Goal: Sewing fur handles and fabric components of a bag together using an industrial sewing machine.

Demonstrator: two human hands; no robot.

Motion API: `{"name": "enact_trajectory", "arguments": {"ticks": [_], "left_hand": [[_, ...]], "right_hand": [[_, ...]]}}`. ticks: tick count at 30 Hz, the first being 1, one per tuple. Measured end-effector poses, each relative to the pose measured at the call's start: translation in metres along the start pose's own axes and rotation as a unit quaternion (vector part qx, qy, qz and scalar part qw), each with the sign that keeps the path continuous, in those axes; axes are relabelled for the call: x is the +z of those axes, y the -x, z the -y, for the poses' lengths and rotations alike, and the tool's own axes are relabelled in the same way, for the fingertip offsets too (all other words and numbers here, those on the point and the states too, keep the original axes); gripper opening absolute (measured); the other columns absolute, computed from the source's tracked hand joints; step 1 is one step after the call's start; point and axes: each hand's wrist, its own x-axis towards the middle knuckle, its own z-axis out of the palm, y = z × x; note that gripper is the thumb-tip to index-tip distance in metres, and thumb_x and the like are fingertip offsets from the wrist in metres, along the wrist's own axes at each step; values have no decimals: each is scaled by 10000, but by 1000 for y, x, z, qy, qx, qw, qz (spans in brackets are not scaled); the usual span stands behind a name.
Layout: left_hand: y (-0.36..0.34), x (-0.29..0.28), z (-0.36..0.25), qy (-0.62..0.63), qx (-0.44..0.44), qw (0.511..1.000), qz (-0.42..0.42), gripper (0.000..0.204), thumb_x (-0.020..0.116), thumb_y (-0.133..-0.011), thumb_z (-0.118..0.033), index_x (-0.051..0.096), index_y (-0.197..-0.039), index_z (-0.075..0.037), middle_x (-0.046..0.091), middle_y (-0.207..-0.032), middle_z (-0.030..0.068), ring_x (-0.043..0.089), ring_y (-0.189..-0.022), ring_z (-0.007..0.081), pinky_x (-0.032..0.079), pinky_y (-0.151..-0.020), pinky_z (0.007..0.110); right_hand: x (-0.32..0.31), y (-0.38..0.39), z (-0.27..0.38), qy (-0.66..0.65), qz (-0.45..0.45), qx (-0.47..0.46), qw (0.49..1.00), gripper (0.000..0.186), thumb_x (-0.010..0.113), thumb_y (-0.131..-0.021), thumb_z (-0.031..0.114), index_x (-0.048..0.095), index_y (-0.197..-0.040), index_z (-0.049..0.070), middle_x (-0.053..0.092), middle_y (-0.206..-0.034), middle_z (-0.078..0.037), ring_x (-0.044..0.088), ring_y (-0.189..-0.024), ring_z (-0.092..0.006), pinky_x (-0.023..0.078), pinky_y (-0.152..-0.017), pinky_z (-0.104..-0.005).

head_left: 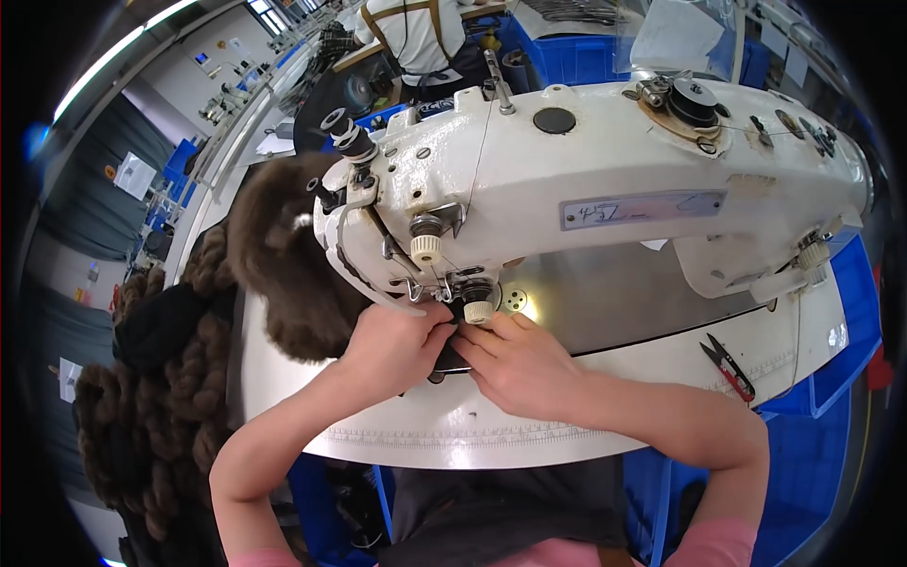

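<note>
Gotta say, the light strip point(128, 49) is pretty glaring, running at a slant up on the left by a pale wall point(194, 76). Dark curtains point(85, 194) hang along that side with a white sheet point(134, 177) on them, plus there's a window point(267, 14) way at the back. Blue bins point(567, 59) sit behind and around the white tabletop point(378, 406). I can see a person point(416, 38) back there too, white top, brown straps.

One left hand point(397, 346), one right hand point(529, 370) — and one sewing machine point(529, 170), one pair of snips point(730, 370), one co-worker point(422, 45).
</note>
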Motion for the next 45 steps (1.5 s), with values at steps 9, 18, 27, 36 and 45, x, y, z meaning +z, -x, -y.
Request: {"name": "enact_trajectory", "arguments": {"ticks": [9, 18, 27, 36, 45], "left_hand": [[11, 14, -8, 18, 15, 996, -83, 119, 657, -770, -50, 677, -887, -36, 640, -865, 126, 655, -693, 313, 524, -582, 400], [26, 48, -20, -84, 54, 987, -126, 305, 637, -703, -91, 639, -988, 17, 562, -904, 109, 639, -740, 241, 530, -574, 326], [33, 70, -37, -215, 65, 960, -169, 409, 614, -708, -145, 637, -1063, 57, 530, -912, 85, 560, -799, 192, 469, -612, 261], [34, 72, -52, -220, 65, 961, -154, 379, 616, -704, -148, 646, -1018, 62, 557, -946, 120, 565, -809, 202, 470, -626, 272], [23, 75, -56, -216, 84, 957, -174, 339, 613, -672, -138, 664, -942, 59, 624, -976, 185, 573, -757, 202, 467, -598, 265]], "right_hand": [[7, -7, 7, -15, 53, -16, 998, 335, 640, -785, 172, 655, -1059, -21, 661, -1050, -124, 539, -1049, -256, 424, -896, -363], [-16, 9, 6, -74, 58, -134, 987, 192, 694, -813, 214, 659, -931, 67, 653, -972, -79, 606, -856, -238, 509, -767, -383], [-20, -6, -32, 90, 28, 59, 994, 108, 680, -786, 164, 593, -760, 104, 502, -771, -22, 585, -624, -199, 468, -467, -337], [-23, -5, -30, 94, 81, 15, 992, 387, 720, -760, 203, 714, -1145, 243, 527, -691, -16, 562, -634, -194, 451, -480, -331], [-24, -7, -31, 112, 110, 40, 987, 106, 696, -701, 172, 612, -699, 108, 536, -794, -43, 601, -697, -200, 496, -503, -327]]}}
